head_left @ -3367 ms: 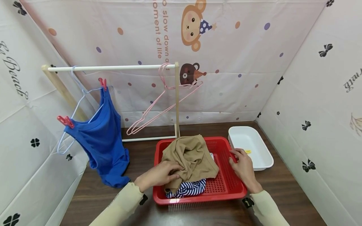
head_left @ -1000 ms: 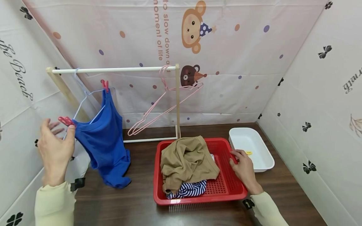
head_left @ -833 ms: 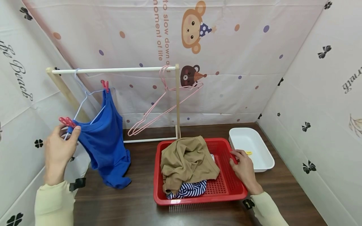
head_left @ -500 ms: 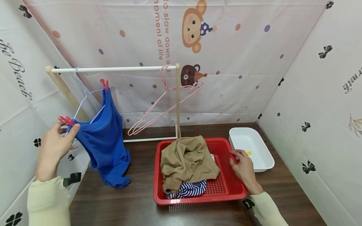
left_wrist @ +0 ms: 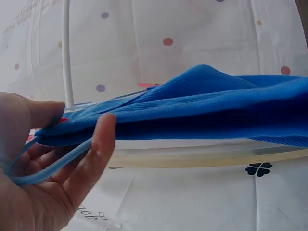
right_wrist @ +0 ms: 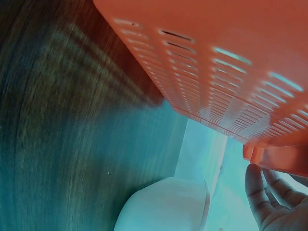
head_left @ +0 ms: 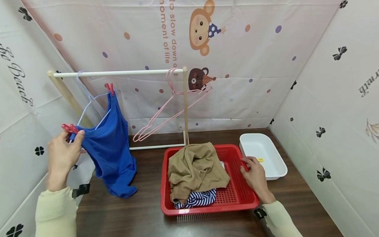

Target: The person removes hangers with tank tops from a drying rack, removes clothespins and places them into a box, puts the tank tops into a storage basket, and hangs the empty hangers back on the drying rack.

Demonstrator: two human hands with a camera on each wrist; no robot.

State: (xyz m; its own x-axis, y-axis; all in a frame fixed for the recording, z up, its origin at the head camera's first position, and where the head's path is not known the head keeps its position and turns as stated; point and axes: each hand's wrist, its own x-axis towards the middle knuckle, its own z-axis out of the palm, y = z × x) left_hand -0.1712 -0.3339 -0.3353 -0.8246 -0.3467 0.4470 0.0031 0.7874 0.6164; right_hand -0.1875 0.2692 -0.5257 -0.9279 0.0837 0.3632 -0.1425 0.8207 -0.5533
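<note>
– Across from the red basket point(head_left: 207, 210) went the left hand point(head_left: 63, 156)!
– And its grip?
– It pinched the blue top point(head_left: 111, 144), which hung on the rack point(head_left: 124, 72); the right hand point(head_left: 255, 175) gripped the red basket.

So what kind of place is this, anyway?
Probably a small make-believe laundry corner on a table: a blue top hangs pegged to a hanger on a drying rack, a red basket holds more clothes, and printed sheets close in the back and sides.
</note>
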